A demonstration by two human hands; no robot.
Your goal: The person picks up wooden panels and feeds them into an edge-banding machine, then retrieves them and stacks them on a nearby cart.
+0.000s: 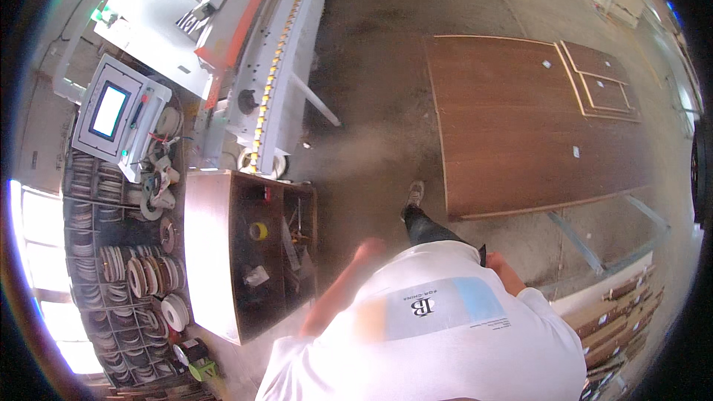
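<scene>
My left hand [369, 250] hangs beside my body, to the right of an open wooden cabinet [212, 252]. Motion smears its fingers, and I see no object in it. At my right side, the white shirt partly covers my right hand [496, 261], so its fingers do not show. A small dark thing [483, 255] is right beside that hand; whether it is held I cannot tell. In the cabinet are a yellow tape roll [258, 231], a crumpled clear bag [257, 276] and some tools. One shoe [416, 193] shows on the floor ahead.
Brown wooden panels [512, 126] lie on a low metal frame [575, 241] at right, smaller pieces on top. A long white machine [275, 67] with yellow rollers stands ahead left, a control screen [110, 110] beside it. Edge-band rolls [145, 275] fill the left rack; boards [616, 327] are stacked lower right.
</scene>
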